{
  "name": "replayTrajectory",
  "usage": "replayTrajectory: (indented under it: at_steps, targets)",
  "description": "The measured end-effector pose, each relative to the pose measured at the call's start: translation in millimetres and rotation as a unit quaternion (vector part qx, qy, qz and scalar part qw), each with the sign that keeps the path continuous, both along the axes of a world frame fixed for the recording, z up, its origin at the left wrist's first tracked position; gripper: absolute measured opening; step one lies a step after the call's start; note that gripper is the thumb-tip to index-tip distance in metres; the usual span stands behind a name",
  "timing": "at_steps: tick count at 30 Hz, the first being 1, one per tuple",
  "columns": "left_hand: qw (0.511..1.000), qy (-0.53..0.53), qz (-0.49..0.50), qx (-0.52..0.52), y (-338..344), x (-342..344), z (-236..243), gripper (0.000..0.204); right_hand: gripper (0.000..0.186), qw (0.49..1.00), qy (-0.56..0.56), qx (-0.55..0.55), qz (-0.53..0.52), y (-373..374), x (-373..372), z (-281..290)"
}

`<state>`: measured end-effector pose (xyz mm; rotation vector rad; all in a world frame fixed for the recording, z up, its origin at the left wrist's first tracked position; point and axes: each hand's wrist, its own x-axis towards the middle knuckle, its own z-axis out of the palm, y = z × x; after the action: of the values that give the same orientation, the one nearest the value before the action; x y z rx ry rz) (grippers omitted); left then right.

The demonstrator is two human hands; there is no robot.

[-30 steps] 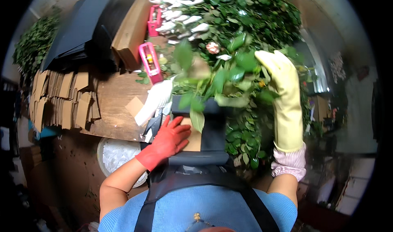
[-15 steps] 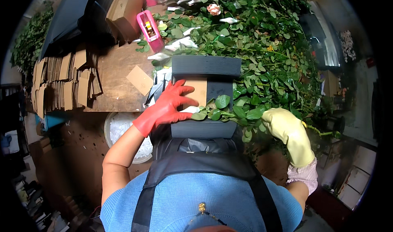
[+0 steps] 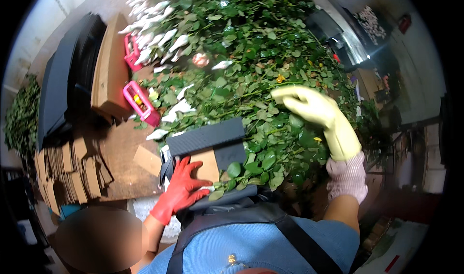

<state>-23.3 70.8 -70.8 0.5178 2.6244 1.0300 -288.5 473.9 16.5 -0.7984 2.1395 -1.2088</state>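
My left hand [image 3: 182, 187], in a red rubber glove, lies with fingers spread on a tan cardboard piece [image 3: 207, 165]. That cardboard rests on a black ridged sheet [image 3: 231, 155] with a raised far flap. Beside my fingertips a leafy rose stem [image 3: 251, 173] lies across the sheet's near side, its white-sleeved head [image 3: 208, 189] partly under the glove. My right hand [image 3: 309, 107], in a pale yellow glove, is stretched out above the heap of leafy stems [image 3: 270, 47], fingers extended and nothing visible in them.
Two pink tape dispensers [image 3: 141, 104] stand left of the stems, near white-sleeved flower heads [image 3: 154, 18]. Stacked cardboard pieces [image 3: 72, 170] sit at the table's left, before black sheets [image 3: 67, 76]. Below the table edge is a tub of white pieces [image 3: 171, 233].
My right hand has left the rose stem's end and moved forward over the heap. My left hand stays on the cardboard. The whole view has shifted and tilted.
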Motion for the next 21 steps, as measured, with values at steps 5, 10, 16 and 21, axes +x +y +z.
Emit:
replayTrajectory:
  at_steps: [5, 10, 16, 21]
  targets:
    - [1.0, 0.008, 0.018, 0.02, 3.2, -1.2, -2.1, 0.032, 0.038, 0.875, 0.113, 0.453, -0.13, -92.1, -120.8, -57.3]
    - [1.0, -0.017, 0.022, -0.006, 2.5, -1.2, 0.2, 0.036, 0.048, 0.689, 0.253, 0.668, 0.122, -125.7, -153.5, -117.5]
    - [0.997, -0.03, 0.047, 0.045, 4.8, -3.0, 1.2, 0.031, 0.043, 0.676, 0.101, 0.712, 0.161, -79.1, -90.2, -131.3]
    - [0.998, -0.032, 0.043, 0.036, 2.1, -1.9, 1.3, 0.032, 0.03, 0.806, -0.079, 0.57, -0.136, -29.2, -89.7, -133.4]
